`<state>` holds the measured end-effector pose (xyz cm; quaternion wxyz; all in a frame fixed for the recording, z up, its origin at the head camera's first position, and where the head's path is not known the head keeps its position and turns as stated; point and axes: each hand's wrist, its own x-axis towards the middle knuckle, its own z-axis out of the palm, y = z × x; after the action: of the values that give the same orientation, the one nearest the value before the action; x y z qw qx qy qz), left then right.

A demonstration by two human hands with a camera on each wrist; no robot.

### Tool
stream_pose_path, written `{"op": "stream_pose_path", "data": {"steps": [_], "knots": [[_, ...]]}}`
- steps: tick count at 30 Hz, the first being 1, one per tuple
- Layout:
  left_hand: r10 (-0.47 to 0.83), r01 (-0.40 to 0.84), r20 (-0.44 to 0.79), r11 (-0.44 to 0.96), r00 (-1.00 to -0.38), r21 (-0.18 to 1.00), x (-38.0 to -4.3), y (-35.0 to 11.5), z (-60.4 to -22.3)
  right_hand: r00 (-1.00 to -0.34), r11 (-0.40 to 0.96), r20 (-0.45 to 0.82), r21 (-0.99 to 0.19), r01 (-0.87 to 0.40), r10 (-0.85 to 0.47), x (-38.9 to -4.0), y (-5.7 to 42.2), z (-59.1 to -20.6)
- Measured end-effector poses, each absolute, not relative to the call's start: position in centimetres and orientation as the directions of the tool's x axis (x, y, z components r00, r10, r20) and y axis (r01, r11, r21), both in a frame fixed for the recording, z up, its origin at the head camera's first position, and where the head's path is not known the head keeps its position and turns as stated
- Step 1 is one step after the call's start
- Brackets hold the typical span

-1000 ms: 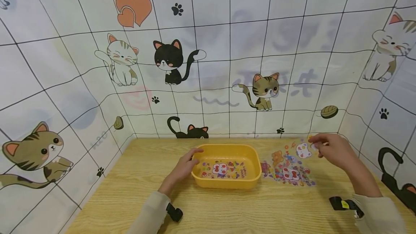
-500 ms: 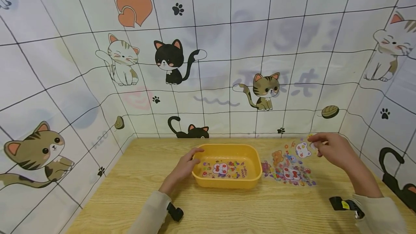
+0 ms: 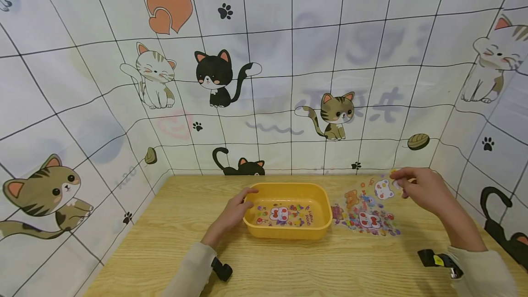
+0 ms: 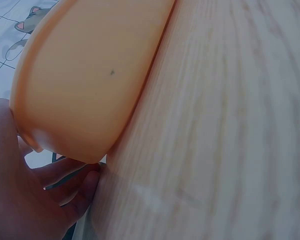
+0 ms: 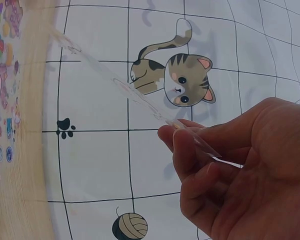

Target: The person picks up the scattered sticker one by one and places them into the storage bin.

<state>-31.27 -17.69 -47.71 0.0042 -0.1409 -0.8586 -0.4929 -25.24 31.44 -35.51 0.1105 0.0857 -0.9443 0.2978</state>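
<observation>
A yellow plastic basin (image 3: 287, 233) stands on the table, and stickers (image 3: 279, 215) with a bunny face and small print show inside it. At its left end my left hand (image 3: 236, 209) holds the rim, thumb at the inner side; the left wrist view has the fingers (image 4: 82, 192) curled around the outer wall. My right hand (image 3: 426, 190) pinches the edge of a clear sticker sheet (image 3: 384, 189) between thumb and fingertips. Edge-on in the right wrist view, that thin transparent sheet (image 5: 121, 84) slants up above the table. Right of the basin lies another sticker sheet (image 3: 370, 220).
The wooden table (image 3: 165, 242) runs back to a white cloth wall (image 3: 272, 90) printed with grid lines and cartoon cats. More cloth closes in both sides. A black camera strap (image 3: 439, 259) is around the right wrist, another camera (image 3: 222, 269) at the left.
My right hand has risen very slightly with the sticker sheet. The left hand and the basin have stayed in place.
</observation>
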Motion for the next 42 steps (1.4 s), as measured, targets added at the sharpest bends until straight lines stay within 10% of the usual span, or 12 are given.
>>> {"op": "stream_pose_path", "data": {"steps": [42], "knots": [[0.247,0.251,0.145,0.479,-0.958,0.842,-31.4,-18.0,-47.7,-0.943,0.824,0.315,-0.504,-0.26,-0.105,-24.7,29.9,-34.6]]}}
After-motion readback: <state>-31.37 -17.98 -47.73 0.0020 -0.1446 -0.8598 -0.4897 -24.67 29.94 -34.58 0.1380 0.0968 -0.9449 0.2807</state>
